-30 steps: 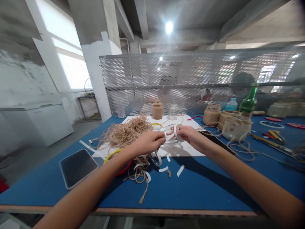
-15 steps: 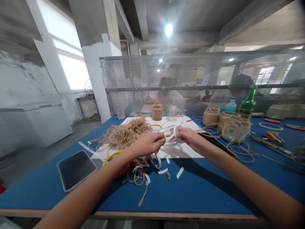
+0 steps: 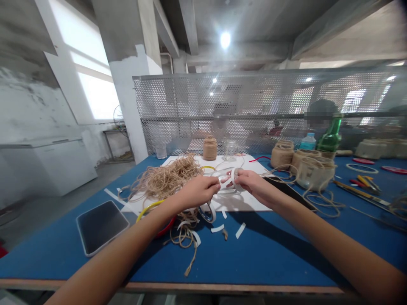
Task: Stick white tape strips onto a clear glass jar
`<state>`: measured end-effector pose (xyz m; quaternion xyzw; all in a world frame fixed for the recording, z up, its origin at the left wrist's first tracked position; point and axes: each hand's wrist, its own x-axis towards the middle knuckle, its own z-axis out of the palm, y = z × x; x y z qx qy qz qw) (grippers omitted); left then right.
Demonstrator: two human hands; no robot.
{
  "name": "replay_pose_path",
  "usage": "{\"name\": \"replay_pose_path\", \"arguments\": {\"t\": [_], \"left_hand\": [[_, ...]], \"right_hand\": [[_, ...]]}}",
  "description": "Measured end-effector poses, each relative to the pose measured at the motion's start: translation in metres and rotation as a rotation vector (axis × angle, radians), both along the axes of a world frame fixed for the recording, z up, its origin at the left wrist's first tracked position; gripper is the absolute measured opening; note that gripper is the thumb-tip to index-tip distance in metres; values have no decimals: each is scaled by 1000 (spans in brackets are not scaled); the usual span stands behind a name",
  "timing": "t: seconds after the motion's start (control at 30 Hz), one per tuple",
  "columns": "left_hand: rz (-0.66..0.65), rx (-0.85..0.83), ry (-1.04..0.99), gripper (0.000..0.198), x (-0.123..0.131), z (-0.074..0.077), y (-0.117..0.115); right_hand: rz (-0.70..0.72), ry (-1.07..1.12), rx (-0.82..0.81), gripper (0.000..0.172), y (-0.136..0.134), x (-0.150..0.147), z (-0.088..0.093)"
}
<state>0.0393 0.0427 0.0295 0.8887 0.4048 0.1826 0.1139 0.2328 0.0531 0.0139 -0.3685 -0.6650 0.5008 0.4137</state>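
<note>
1. Two hands work together over the middle of the table. Your right hand (image 3: 252, 185) is nearly closed, pinching a roll of white tape (image 3: 237, 178) between thumb and fingers. Your left hand (image 3: 197, 191) is closed in a tight pinch on a strip of white tape (image 3: 221, 173) that appears to run from that roll.
2. The roll is held in the air above a white sheet (image 3: 244, 202), which lies on a blue worktable (image 3: 203, 264).
3. The step in hand looks like drawing tape off the roll. The next move calls for keeping the loose strip taut and clear of the twine.
4. Just below your left hand, a second tape roll (image 3: 207, 213) rests on the table among cut white tape scraps (image 3: 241, 230). Beside it are a heap of jute twine (image 3: 165, 178) and a yellow hoop (image 3: 149, 206).
5. Farther right stand twine-wrapped jars (image 3: 281, 156) and a green glass bottle (image 3: 331, 136). A water bottle (image 3: 309, 142) stands between them, in front of a perforated metal screen (image 3: 203, 101).
6. You can read no brand, label or writing; the water bottle's label is too small to tell.
</note>
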Motion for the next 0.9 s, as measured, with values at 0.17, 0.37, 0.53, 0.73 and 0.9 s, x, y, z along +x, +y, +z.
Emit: {"name": "replay_pose_path", "arguments": {"t": [0.17, 0.37, 0.53, 0.73, 0.9], "left_hand": [[2, 14, 8, 25, 0, 1, 0], [1, 36, 26, 25, 1, 1, 1], [-3, 49, 24, 25, 0, -1, 3], [-4, 75, 35, 25, -1, -2, 4], [12, 98, 51, 26, 0, -2, 3]], "right_hand": [[-52, -39, 26, 10, 4, 0, -6], [-134, -85, 82, 9, 8, -1, -11], [-134, -85, 84, 8, 6, -3, -10], [-157, -86, 73, 9, 4, -4, -8], [-210, -72, 61, 12, 2, -6, -7]]}}
